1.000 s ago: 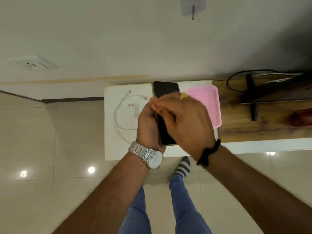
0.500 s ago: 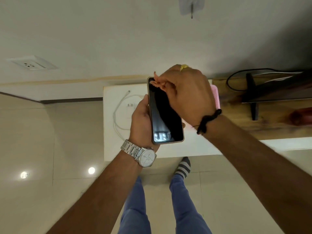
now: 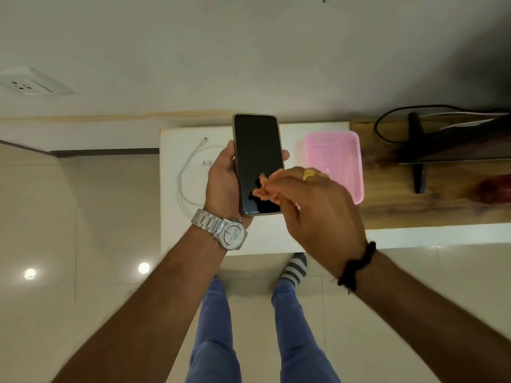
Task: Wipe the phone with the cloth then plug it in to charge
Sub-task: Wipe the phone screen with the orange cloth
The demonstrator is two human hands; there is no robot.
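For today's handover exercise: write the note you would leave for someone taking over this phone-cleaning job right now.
Left hand grips the phone, screen up, above the white table.
Right hand pinches the small cloth against the screen's lower part.
Charger cable lies loose on the table, adapter mostly hidden behind the left hand.
Done: wiping under way.
Left: finish wiping, put the cloth down, plug the phone in; wall socket is to the left.

The right hand (image 3: 312, 205) has slid the cloth (image 3: 265, 190) from the phone's (image 3: 257, 161) twelve o'clock end to its five o'clock corner, uncovering the pink basket (image 3: 334, 150).
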